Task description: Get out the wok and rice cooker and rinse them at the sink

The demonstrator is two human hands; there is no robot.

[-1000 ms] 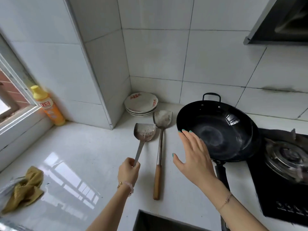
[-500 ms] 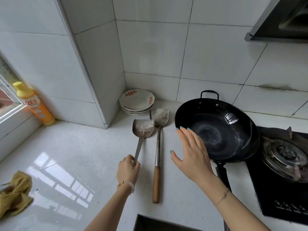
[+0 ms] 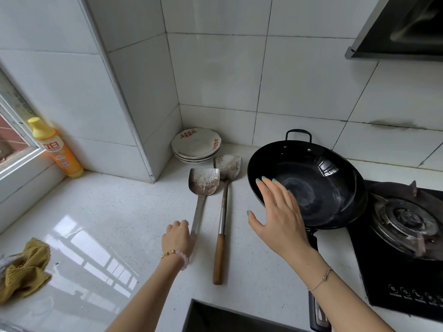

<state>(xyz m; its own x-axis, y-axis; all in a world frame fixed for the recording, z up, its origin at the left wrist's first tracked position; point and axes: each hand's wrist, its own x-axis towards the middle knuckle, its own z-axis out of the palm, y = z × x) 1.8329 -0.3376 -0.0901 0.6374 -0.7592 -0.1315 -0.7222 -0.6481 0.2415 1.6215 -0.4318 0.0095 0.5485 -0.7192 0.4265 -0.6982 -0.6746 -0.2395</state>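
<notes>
The wok (image 3: 311, 188) rests on the surface (image 3: 107, 212), right hand (image 3: 280, 219) over its left rim, fingers spread. Left of the wok, left hand (image 3: 178, 238) fingers clamp 1 spatula (image 3: 203, 182); better release it, then lift the wok with 2 hands.

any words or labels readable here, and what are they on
"立白": red label on the orange bottle by the window.
Smaller print lower on that bottle: too blurred to read.
Red marks on the rim of the top plate: too blurred to read.
White marks along the front of the stove: too small to read.
</notes>
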